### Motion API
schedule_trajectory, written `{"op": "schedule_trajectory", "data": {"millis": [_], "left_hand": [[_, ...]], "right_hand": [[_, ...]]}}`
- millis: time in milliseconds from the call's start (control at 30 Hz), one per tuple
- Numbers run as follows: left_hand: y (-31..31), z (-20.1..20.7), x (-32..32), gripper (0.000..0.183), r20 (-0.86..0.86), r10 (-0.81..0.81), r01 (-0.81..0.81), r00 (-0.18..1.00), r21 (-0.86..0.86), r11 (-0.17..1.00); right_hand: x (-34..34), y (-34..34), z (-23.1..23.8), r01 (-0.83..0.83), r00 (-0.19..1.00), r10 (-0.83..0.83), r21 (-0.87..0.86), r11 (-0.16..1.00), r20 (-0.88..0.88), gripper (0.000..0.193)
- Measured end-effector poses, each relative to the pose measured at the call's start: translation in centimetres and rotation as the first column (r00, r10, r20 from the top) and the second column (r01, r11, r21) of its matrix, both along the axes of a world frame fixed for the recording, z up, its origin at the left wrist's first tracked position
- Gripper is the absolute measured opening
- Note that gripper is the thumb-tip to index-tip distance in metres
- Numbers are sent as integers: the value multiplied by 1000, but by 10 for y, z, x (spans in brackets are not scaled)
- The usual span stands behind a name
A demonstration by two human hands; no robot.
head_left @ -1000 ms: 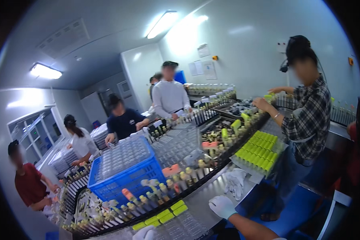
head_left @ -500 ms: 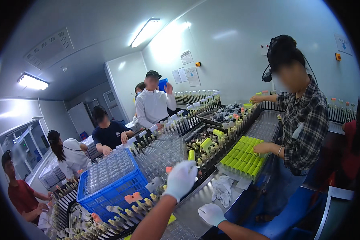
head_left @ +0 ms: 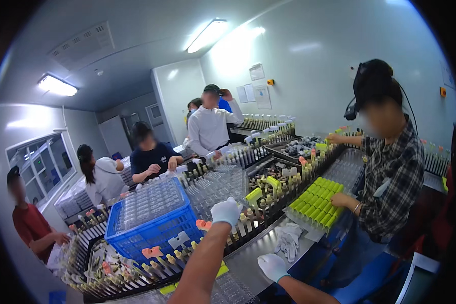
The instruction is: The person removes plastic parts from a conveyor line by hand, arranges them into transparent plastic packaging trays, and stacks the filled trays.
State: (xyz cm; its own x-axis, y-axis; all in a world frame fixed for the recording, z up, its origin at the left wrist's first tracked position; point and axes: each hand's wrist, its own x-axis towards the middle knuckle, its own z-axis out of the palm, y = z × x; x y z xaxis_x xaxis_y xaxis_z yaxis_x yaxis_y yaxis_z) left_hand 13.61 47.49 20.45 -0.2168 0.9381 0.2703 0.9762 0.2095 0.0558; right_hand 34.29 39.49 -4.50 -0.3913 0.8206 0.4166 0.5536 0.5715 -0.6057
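My left hand (head_left: 225,212), in a white glove, is over the near edge of the clear plastic trays (head_left: 215,185), beside the conveyor rack's upright pegs with pale tips (head_left: 248,217). Its fingers curl downward, and what they hold, if anything, is hidden. Yellow-green holders (head_left: 254,196) sit on the pegs just to its right. Lower down, my right hand (head_left: 272,267), also gloved, hovers closed over the metal table edge (head_left: 251,253). I cannot make out anything in its fingers. A crumpled pair of white gloves (head_left: 289,240) lies beyond it.
A blue crate (head_left: 152,230) bearing clear trays stands at the left inside the peg loop. At right, a co-worker in a plaid shirt (head_left: 392,172) touches a tray of yellow-green tubes (head_left: 316,202). Several other people work along the far side. Loose small parts (head_left: 276,175) fill a bin.
The view has shifted, so the scene sits farther right and lower. My left hand has moved left, away from the yellow-green holders. The far person in white has raised a hand to their cap.
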Motion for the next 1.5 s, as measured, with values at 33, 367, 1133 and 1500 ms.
{"op": "schedule_trajectory", "data": {"millis": [33, 367, 1133, 1500], "left_hand": [[-7, 11, -5, 54, 23, -13, 15, 1000, -107, 994], [-160, 52, -74, 51, 369, -9, -102, 929, 281, 954], [-306, -187, -87, 29, 100, -26, 24, 995, 18, 1000], [-285, -100, -70, 21, 38, -253, 189, 967, 563, 804]], "right_hand": [[-1, 4, 5, -7, 1000, 6, 9, 1000, 9, 24], [-120, 96, 226, 311, 925, -326, 104, 945, 196, 49], [-127, -55, 137, -645, 696, 476, 178, 743, 538, 47], [-112, -59, 49, -597, 785, 426, 365, 714, 451, 26]]}}
